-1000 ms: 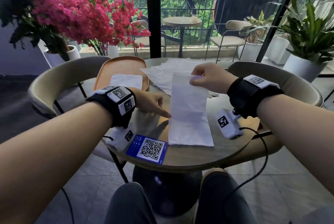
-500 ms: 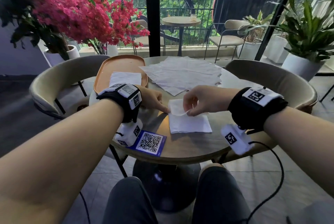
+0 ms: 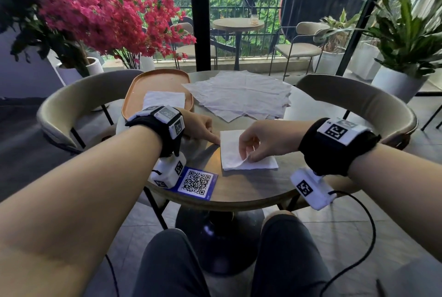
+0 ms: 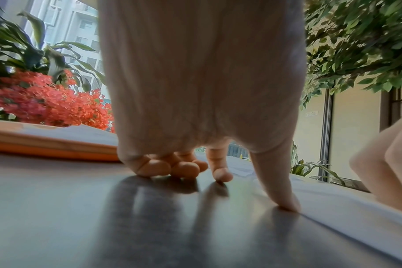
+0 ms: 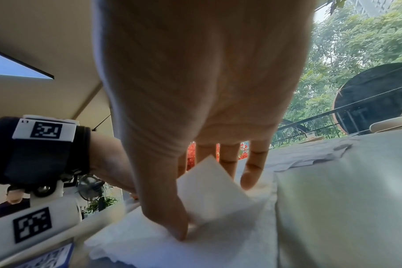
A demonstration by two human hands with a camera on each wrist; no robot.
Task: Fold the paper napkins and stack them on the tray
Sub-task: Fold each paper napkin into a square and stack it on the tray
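- A round wooden surface (image 3: 251, 191) on a dark central pedestal stands in a cafe room beside tall glass looking out on a balcony.
- A folded white napkin (image 3: 232, 150) lies on the surface near its middle, on the person's side.
- The right hand (image 3: 265, 140) rests on that napkin; its grip is together, thumb and forefinger pinching a raised flap of the top layer, while the other fingers (image 5: 252, 170) point down at the paper.
- The left hand (image 3: 198, 126) is just left of the napkin; one straight finger (image 4: 280, 190) presses the surface at the napkin's left edge, the other fingers curled and holding nothing.
- An orange oval tray (image 3: 136, 95) sits beyond the left hand, at the surface's far left edge, with one folded napkin (image 3: 165, 99) lying in it.
- A loose pile of unfolded napkins (image 3: 239, 95) spreads beyond the folded napkin, reaching towards the far edge.
- A blue QR card (image 3: 197, 183) lies left of the napkin at the near edge.
- Bare surface shows right of the napkin and along the near edge.
- Two curved beige chairs (image 3: 79, 102) flank the surface; pink flowers (image 3: 95, 14) stand behind the left one.
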